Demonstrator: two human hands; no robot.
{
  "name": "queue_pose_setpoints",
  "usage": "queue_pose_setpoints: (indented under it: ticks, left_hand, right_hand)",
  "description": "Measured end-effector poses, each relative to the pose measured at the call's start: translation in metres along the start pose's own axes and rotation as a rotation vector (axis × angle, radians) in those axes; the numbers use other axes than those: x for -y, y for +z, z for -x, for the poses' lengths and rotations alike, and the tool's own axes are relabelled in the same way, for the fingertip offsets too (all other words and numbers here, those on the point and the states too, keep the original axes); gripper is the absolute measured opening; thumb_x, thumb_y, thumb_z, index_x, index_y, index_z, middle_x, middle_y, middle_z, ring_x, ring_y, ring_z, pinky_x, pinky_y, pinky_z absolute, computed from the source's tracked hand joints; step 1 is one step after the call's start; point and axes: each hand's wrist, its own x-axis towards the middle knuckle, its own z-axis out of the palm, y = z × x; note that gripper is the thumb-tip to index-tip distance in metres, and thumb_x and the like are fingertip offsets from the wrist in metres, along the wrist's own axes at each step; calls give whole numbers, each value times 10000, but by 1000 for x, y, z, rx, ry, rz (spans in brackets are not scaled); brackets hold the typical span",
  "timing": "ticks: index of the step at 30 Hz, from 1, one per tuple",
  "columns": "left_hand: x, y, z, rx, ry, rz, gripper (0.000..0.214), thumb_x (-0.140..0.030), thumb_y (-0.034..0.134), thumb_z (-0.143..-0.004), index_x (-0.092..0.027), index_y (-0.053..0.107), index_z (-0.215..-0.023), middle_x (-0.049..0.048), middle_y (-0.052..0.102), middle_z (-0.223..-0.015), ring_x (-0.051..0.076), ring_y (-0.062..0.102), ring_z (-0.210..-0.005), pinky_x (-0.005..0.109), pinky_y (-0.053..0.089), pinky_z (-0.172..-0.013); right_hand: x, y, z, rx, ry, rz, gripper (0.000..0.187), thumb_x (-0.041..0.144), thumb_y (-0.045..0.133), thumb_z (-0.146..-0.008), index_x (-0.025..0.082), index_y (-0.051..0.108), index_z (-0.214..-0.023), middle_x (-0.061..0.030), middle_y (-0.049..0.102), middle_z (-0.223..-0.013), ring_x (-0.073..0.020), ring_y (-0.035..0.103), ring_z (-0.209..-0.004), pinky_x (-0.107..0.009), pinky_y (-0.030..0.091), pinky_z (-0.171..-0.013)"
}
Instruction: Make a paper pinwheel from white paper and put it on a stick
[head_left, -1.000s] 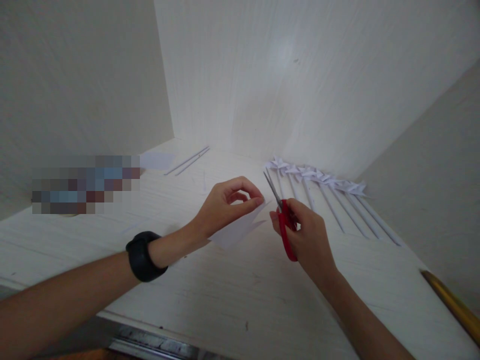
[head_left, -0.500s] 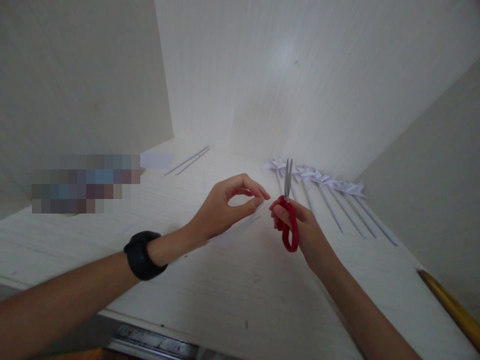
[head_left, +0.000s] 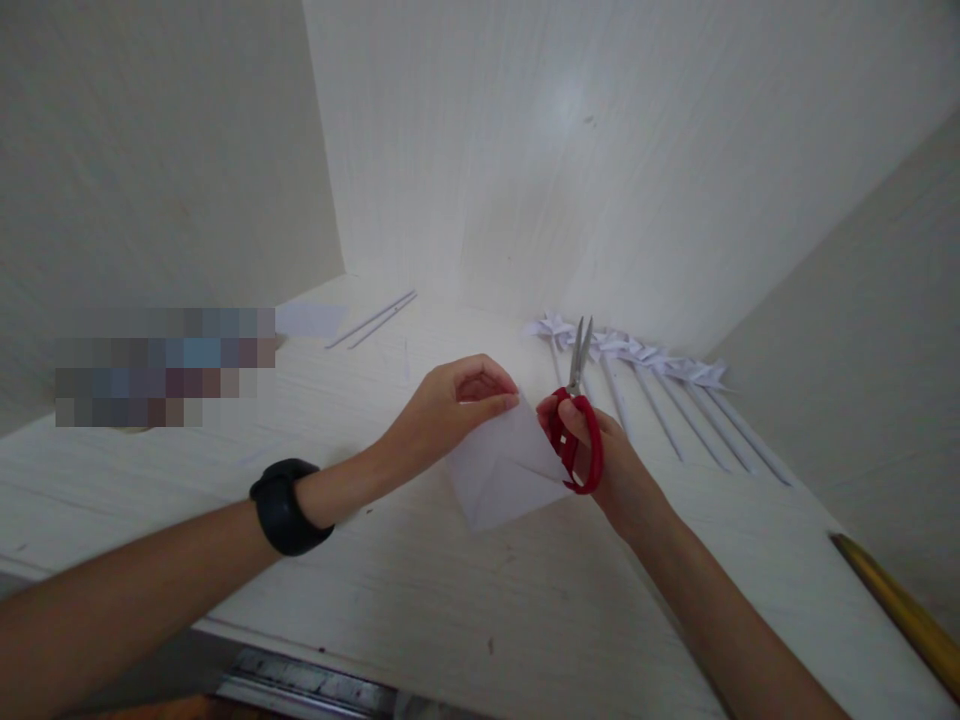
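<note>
Between finger and thumb, my left hand (head_left: 461,400) pinches the upper corner of a square sheet of white paper (head_left: 499,475). A diagonal slit or crease runs across the sheet toward its right corner. My right hand (head_left: 600,445) holds red-handled scissors (head_left: 583,400), their blades pointing up and slightly parted. The scissors' handles lie over the right edge of the paper. A black band (head_left: 289,507) is on my left wrist.
Several white paper pinwheels (head_left: 645,358) on rolled paper sticks lie along the back right. Two thin paper sticks (head_left: 375,318) and a flat paper piece (head_left: 311,320) are at the back left, near a blurred-out patch. A yellowish object (head_left: 892,600) lies at the right edge.
The paper, seen nearly edge-on before, now faces me in my left hand's pinch. The scissors have turned in my right hand and their blades have opened slightly.
</note>
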Motion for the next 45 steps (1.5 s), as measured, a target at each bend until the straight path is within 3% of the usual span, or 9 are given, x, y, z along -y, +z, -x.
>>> queue_pose_setpoints:
  ticks: [6,11,18,27,45]
  left_hand:
    - [7,0,1,61,-69,-13,137,-264,674,-744,-152,614,-793,12,650,-744,122,600,-670,223,442,-588]
    - [9,1,1,118,-118,-15,139,-254,677,-739,-152,617,-812,14,662,-758,120,614,-690,225,459,-614]
    - [10,3,3,175,-142,-38,92,-173,641,-743,-154,616,-830,10,674,-810,116,640,-734,223,482,-652]
    - [11,5,3,182,-131,-48,101,-122,622,-727,-154,621,-822,12,674,-833,121,645,-767,244,496,-713]
    - [6,8,4,110,-259,8,49,-179,668,-686,-143,652,-717,14,666,-738,133,617,-710,258,457,-696]
  right_hand:
    - [2,3,2,31,20,79,346,415,756,-623,185,597,-827,29,523,-678,-91,436,-561,-227,299,-502]
    - [2,3,2,45,4,138,308,303,768,-601,196,604,-839,19,549,-795,-100,482,-666,-227,349,-573]
    - [3,5,3,24,-12,146,321,257,758,-590,205,572,-846,33,517,-785,-103,483,-668,-236,376,-579]
    - [0,6,1,29,-33,191,317,247,738,-583,205,563,-844,36,528,-788,-109,490,-675,-254,384,-604]
    - [-7,8,-2,39,-76,208,315,300,748,-595,201,564,-830,25,540,-780,-123,499,-688,-261,404,-611]
